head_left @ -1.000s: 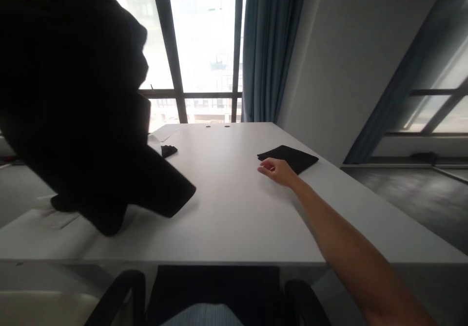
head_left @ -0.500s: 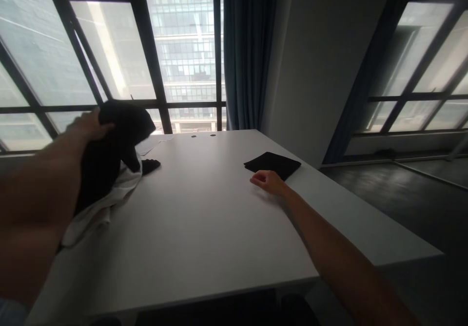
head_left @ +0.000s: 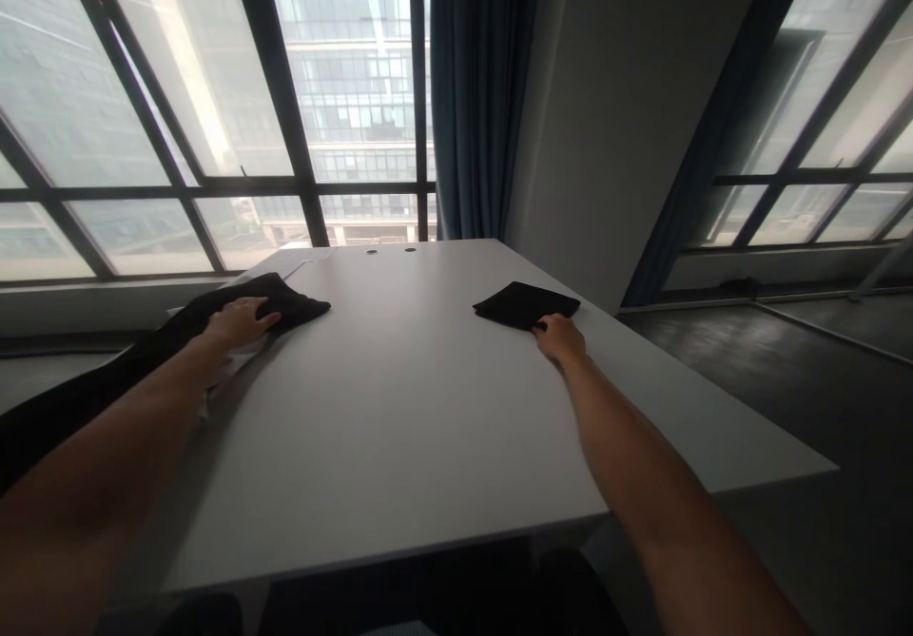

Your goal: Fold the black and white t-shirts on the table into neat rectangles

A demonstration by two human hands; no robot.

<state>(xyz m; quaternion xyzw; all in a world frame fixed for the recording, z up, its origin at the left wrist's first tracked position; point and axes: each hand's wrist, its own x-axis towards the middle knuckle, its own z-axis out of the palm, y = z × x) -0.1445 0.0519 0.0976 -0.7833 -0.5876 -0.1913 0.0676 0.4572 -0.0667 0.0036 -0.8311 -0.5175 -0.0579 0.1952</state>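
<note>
In the head view, contact is made with two dark cloths at once. At left, the black cloth [head_left: 296, 307] is spread over the surface [head_left: 399, 408] and partly over something white [head_left: 239, 362]; it is covered by the left hand [head_left: 237, 322], though whether it is gripped cannot be told. At right, the near edge of the folded cloth [head_left: 517, 303] appears pinched by the right hand [head_left: 563, 339]. Both cloths are thus within control, with bare surface left between them.

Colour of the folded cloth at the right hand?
Plain black, no pattern visible; the folded cloth shows best in the head view, its only view.
</note>
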